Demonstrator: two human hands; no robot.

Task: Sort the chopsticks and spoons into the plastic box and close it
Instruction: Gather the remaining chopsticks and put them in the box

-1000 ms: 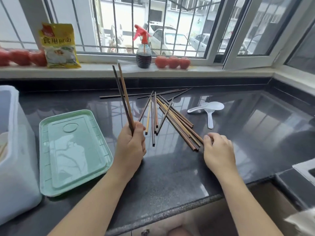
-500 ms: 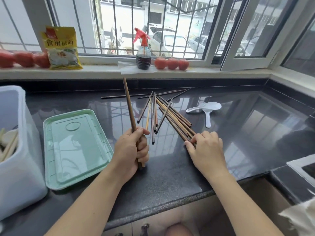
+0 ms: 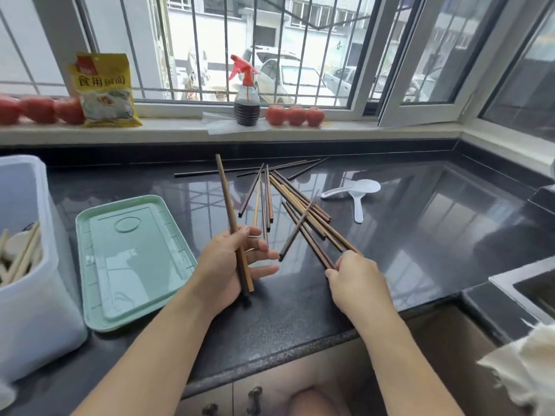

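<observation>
Two chopsticks (image 3: 232, 223) stand gripped in the left hand (image 3: 231, 265), its lower fingers spread. The right hand (image 3: 357, 280) pinches the ends of loose chopsticks (image 3: 300, 205) mid-tabletop. Gathering continues; next, carry them to the plastic box (image 3: 30, 295) at the left edge.

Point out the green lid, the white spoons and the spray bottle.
green lid (image 3: 132, 262), head view, on its flat middle panel.
white spoons (image 3: 365, 186), head view, on the bowl of the upper spoon.
spray bottle (image 3: 247, 111), head view, on its dark lower body.
</observation>
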